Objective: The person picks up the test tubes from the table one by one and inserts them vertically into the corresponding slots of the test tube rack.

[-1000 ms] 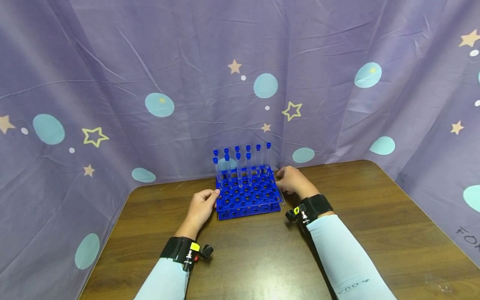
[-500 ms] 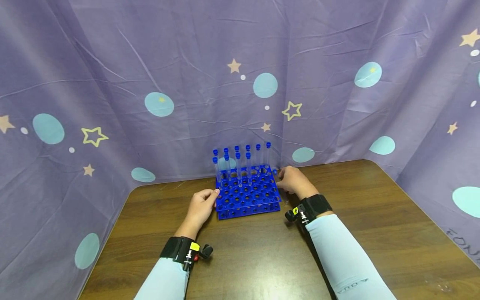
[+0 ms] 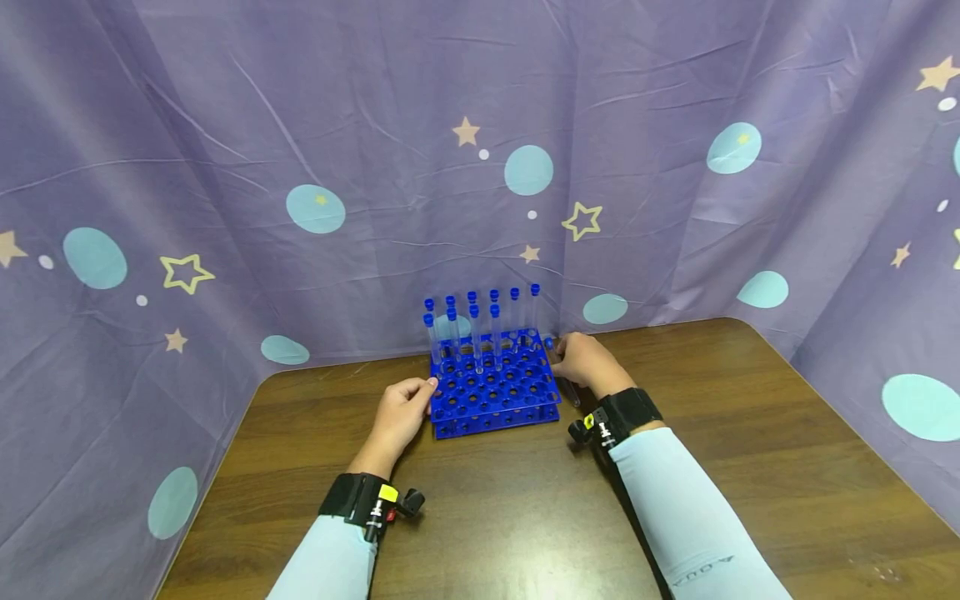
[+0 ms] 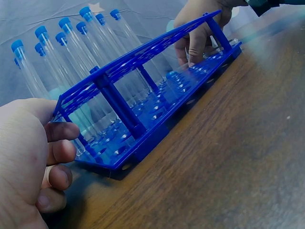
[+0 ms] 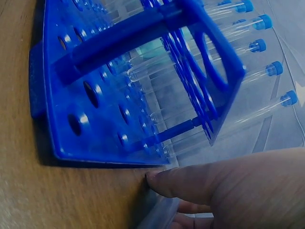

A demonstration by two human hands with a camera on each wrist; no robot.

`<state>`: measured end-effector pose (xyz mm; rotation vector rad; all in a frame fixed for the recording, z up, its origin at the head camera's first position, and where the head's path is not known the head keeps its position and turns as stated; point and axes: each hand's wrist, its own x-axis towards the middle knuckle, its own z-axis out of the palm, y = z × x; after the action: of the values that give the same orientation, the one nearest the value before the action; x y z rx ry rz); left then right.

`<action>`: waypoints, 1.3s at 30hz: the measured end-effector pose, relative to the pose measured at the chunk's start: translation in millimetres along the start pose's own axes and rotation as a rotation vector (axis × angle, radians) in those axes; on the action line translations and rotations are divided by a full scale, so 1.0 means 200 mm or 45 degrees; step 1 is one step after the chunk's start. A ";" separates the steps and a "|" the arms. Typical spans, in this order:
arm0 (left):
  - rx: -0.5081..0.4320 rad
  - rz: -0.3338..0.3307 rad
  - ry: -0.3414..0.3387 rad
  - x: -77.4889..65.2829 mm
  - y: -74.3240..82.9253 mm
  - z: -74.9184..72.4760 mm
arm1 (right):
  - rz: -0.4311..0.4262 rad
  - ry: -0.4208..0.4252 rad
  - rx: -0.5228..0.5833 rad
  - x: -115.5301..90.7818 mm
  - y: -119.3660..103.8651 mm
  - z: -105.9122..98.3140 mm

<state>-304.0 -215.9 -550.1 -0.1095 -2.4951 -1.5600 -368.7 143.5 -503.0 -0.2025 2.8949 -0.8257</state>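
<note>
A blue test tube rack stands on the table, with several clear, blue-capped test tubes upright in its rear rows. My left hand pinches the rack's left edge, thumb on top and a curled finger beneath, as the left wrist view shows. Just off the rack's right side, my right hand pinches a loose test tube low at the table. Its blue cap peeks out past the fingers; the hand hides its middle. In the right wrist view, the thumb touches this tube.
The brown wooden table extends in front of the rack and to both sides. A purple curtain with stars and dots hangs close behind the rack. Small clear marks or bits lie at the table's right front.
The loose test tube's lower end has swung slightly right, away from the rack, and its blue cap has come into view. My left hand and the rack hold still.
</note>
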 end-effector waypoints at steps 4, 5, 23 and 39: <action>0.008 0.002 0.003 0.00 0.00 0.00 | -0.006 0.000 0.021 0.00 0.00 0.00; 0.007 0.003 0.004 0.00 0.00 0.00 | -0.007 0.004 0.018 0.00 0.00 0.00; -0.007 0.003 0.004 0.00 0.01 -0.01 | -0.009 0.116 0.062 0.02 0.02 -0.02; 0.011 -0.010 -0.001 0.00 0.01 0.00 | -0.121 0.304 0.343 0.00 -0.05 -0.10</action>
<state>-302.6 -215.7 -547.9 -0.0987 -2.5054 -1.5522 -370.2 145.1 -480.3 -0.2295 2.9622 -1.3284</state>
